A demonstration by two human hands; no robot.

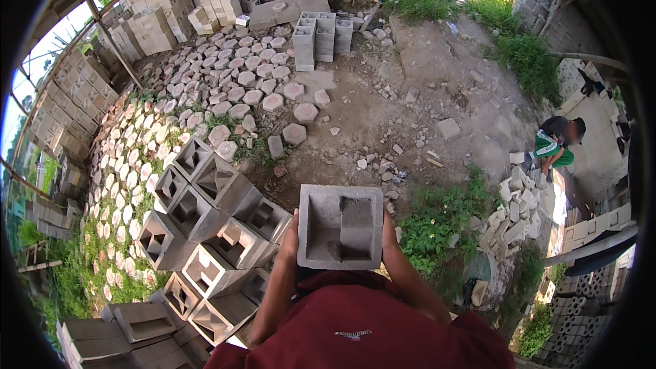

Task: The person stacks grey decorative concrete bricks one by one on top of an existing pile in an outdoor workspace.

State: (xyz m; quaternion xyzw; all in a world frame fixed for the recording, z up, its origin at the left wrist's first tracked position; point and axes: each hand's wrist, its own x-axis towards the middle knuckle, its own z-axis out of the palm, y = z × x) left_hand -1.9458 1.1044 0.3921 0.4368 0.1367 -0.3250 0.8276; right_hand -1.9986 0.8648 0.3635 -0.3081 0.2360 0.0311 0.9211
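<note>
A square grey concrete ventilation block (pixel 340 190) is held up in front of my body, its recessed face turned upward toward me. My left hand (pixel 290 238) grips its left side and my right hand (pixel 390 239) its right side; the fingers are partly hidden behind the block. Close by my left forearm stands a stack of similar hollow blocks (pixel 236 195), some with slanted inner walls. More grey blocks (pixel 140 328) are piled at the lower left.
Hexagonal pavers (pixel 263 70) cover the ground to the left. A small group of upright blocks (pixel 314 41) stands ahead, with tall block stacks (pixel 154 17) at the far left. Rubble (pixel 516 208) and a crouching person (pixel 557 143) are on the right. Green weeds (pixel 437 222) grow nearby.
</note>
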